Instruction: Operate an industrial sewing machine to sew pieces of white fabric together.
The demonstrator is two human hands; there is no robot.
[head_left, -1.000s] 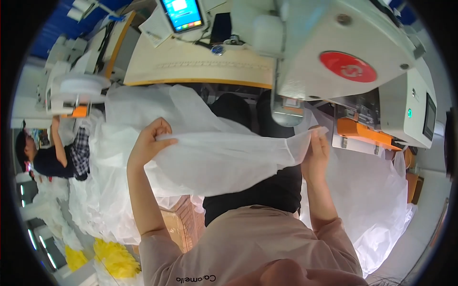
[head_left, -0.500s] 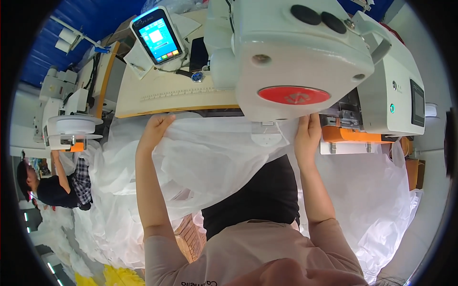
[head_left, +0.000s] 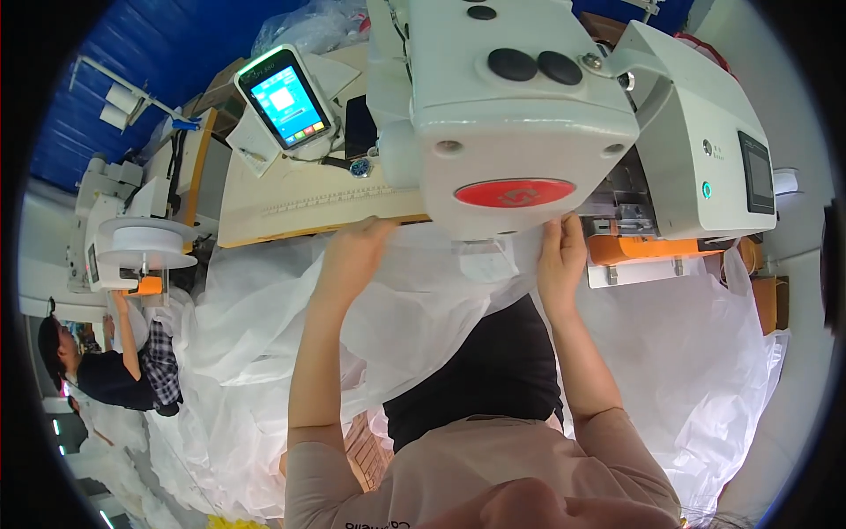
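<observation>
A sheer white fabric stretches between my two hands, under the head of a large white sewing machine, and drapes over my lap. My left hand is closed on its upper edge, at the front of the tabletop and left of the machine head; the fingertips are partly hidden. To the right of the head, my right hand pinches the fabric between thumb and fingers. Between the hands, a small pale plate shows below the head, partly covered by the cloth.
On the wooden tabletop are a lit control screen, a watch and a dark phone. A white unit with an orange base stands at right. More white fabric hangs there. Far left, another person sits at a similar machine.
My left hand has moved right along the fabric edge, closer to the machine head. The right hand stays beside the head with its pinch. The whole view has shifted slightly.
</observation>
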